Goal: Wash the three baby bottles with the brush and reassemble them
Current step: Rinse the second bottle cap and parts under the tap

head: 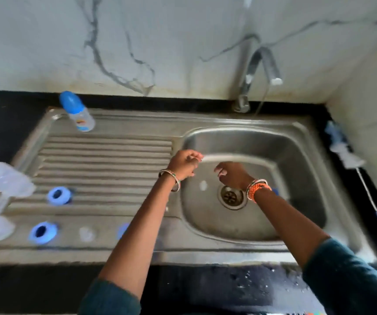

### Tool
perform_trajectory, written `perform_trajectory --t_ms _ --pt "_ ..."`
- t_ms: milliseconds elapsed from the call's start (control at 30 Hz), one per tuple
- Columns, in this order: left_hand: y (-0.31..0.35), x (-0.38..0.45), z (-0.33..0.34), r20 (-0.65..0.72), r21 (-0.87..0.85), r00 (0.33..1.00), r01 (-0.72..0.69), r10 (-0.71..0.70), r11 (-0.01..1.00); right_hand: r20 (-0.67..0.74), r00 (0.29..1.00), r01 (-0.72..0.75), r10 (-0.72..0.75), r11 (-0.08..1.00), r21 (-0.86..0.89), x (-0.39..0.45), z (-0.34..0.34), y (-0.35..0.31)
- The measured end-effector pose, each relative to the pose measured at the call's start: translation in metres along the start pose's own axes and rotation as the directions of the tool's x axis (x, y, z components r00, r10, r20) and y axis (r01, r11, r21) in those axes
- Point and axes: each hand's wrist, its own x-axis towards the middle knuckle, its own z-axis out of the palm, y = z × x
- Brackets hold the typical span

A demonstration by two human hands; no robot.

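Hovering over the steel sink [296,142], both hands are blurred: the left hand [184,163] has curled fingers, and whether its grip holds anything I cannot tell; the right hand [233,175] hangs loosely curled, grasping nothing. One capped bottle [78,113] stands at the far left of the drainboard [105,160]. Two blue rings [58,195] lie near left, beside two clear bottles [5,179]. A brush [351,160] lies on the surface right of the basin.
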Motion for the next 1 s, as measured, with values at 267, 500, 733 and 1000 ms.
perform_trajectory --t_ms 267,500,733,1000 --pt "-0.035 0.065 0.049 -0.087 0.165 0.956 0.29 -0.279 0.943 0.21 0.977 0.065 -0.038 0.99 -0.123 0.049 0.085 0.027" --pt "-0.057 0.071 0.055 -0.094 -0.097 0.874 0.468 -0.476 0.878 0.009 0.993 -0.113 0.116 0.953 0.283 0.065 0.094 0.03" --pt "0.019 0.074 0.101 -0.096 -0.47 0.95 0.22 -0.297 0.855 -0.14 0.976 -0.013 0.169 0.682 0.732 0.05 -0.015 0.041" --pt "0.069 0.075 0.117 -0.115 -0.666 0.992 -0.044 -0.045 0.745 -0.104 0.994 0.065 0.018 0.673 0.737 0.047 -0.086 0.053"
